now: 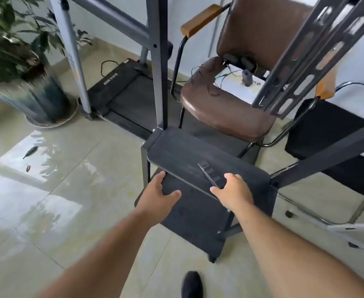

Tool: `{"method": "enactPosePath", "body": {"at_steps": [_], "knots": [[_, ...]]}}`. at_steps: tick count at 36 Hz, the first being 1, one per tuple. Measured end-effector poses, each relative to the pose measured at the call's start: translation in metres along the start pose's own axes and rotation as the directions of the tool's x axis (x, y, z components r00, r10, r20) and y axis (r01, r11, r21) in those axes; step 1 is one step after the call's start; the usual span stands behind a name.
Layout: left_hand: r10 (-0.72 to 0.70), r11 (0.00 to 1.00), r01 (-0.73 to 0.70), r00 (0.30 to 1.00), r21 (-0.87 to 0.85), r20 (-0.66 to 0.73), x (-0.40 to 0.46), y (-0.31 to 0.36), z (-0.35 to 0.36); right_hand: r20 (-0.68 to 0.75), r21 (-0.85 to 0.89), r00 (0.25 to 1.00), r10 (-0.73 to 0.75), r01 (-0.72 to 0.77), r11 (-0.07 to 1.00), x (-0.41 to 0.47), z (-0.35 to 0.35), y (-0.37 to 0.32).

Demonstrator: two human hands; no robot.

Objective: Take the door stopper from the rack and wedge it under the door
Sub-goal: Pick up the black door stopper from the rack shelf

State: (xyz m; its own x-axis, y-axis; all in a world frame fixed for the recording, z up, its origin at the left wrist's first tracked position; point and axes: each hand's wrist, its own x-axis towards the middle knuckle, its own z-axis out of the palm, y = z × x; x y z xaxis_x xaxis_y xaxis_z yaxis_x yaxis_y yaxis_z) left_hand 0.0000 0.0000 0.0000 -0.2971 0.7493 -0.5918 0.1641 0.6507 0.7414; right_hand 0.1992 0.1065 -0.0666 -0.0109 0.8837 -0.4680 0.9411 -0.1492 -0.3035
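Note:
A black ribbed door stopper (210, 174) lies on the dark middle shelf of the metal rack (176, 153), tilted with its thin end pointing away from me. My right hand (232, 191) touches its near end, fingers curled around that end; whether they fully grip it I cannot tell. My left hand (161, 194) hovers open with spread fingers just below the shelf's front edge, over the lower shelf (194, 214). No door is in view.
A brown padded chair (226, 110) with cables and a white box stands behind the rack. A black treadmill (123, 93) and a potted plant (26, 78) are at the left. A black box (327, 130) sits at the right. My black shoe (191, 284) is on the tiled floor.

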Motion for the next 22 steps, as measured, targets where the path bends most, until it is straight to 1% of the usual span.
{"method": "enactPosePath", "body": {"at_steps": [1,5,12,18,22], "knots": [[0.011,1.000,-0.011,1.000,-0.001,0.008,0.001,0.001,0.001,-0.005,-0.012,1.000,0.009,-0.009,1.000,0.003,0.002,0.001],[-0.019,1.000,0.019,1.000,-0.006,0.014,0.016,-0.008,0.004,-0.019,-0.020,0.999,0.030,-0.030,0.999,0.013,0.010,0.004],[-0.034,0.999,0.034,0.999,-0.003,0.004,0.017,-0.016,0.001,-0.083,0.000,0.996,-0.015,0.015,1.000,0.010,0.008,0.002],[-0.012,1.000,0.013,1.000,-0.022,0.024,-0.017,-0.014,-0.020,-0.070,-0.016,0.994,-0.085,0.084,0.996,-0.037,-0.021,-0.021],[0.065,0.997,-0.064,0.998,0.038,-0.009,-0.058,-0.011,-0.047,-0.023,-0.048,0.985,-0.171,0.170,0.984,-0.088,-0.043,-0.043]]}}
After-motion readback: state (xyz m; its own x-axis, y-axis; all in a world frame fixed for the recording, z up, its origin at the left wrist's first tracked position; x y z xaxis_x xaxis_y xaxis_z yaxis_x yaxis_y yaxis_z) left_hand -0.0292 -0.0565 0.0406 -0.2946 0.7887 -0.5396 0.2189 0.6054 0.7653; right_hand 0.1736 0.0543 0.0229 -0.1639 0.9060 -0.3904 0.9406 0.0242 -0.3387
